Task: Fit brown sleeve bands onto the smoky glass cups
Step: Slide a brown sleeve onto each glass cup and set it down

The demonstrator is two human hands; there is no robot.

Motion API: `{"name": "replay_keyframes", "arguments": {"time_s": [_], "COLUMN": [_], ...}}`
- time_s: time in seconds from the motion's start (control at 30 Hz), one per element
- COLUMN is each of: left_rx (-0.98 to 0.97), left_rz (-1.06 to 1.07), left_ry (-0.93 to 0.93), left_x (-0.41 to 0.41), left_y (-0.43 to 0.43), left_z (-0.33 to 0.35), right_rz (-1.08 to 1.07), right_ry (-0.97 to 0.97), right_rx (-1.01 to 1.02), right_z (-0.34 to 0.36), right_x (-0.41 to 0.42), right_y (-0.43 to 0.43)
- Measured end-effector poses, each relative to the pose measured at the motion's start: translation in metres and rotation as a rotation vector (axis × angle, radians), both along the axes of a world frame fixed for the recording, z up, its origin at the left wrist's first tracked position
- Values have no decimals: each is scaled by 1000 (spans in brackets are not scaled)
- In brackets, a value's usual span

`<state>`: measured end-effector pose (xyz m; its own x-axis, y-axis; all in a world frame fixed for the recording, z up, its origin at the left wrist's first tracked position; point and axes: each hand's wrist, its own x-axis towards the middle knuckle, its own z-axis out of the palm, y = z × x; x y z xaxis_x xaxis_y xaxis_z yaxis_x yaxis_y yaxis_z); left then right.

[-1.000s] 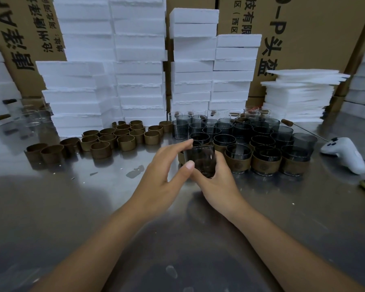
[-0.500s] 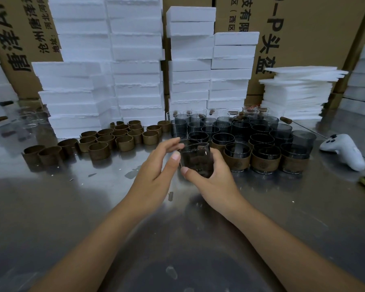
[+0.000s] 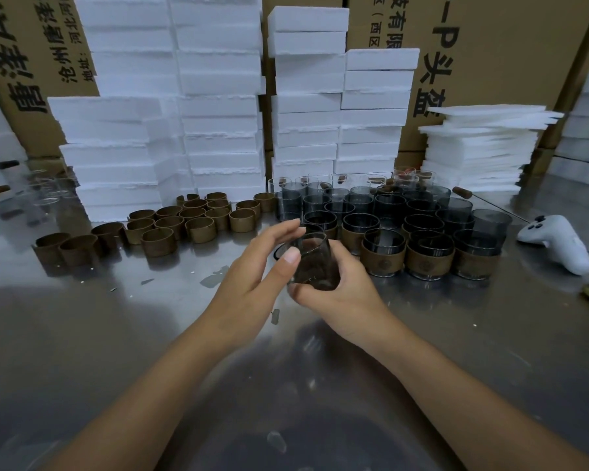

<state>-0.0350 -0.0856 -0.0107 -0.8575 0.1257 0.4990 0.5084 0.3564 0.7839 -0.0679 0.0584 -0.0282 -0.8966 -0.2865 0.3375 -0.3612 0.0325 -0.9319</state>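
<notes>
While the right hand (image 3: 344,297) curls its fingers round a smoky glass cup (image 3: 315,263), tilted and held over the steel table (image 3: 116,334), the left hand (image 3: 249,280) is spread wide, thumb against the glass near the rim, fingers arched above it, gripping nothing. Loose brown sleeve bands (image 3: 191,226) sit off to the left, and banded cups (image 3: 429,258) stand just right of the hands.
</notes>
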Motion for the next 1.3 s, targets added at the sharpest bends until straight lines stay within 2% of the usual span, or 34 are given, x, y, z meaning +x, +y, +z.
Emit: {"name": "replay_keyframes", "arguments": {"time_s": [0.17,0.4,0.7,0.93,1.13,1.3], "left_rx": [-43,-61,-67,-72,-26,87], "left_rz": [-26,-48,-11,59,88,47], "left_ry": [43,101,101,69,46,28], "left_x": [4,9,7,1,-2,-3], "left_y": [5,11,9,3,2,2], "left_z": [2,6,3,-2,-2,-1], "right_rz": [34,-28,-192,-227,-216,-182], "right_ry": [14,-6,-68,-86,-65,-19], "right_rx": [41,41,20,-53,-94,-84], "right_z": [-1,-4,1,2,5,7], "right_x": [1,-2,-3,-4,-2,2], "right_y": [-3,-2,2,3,2,0]}}
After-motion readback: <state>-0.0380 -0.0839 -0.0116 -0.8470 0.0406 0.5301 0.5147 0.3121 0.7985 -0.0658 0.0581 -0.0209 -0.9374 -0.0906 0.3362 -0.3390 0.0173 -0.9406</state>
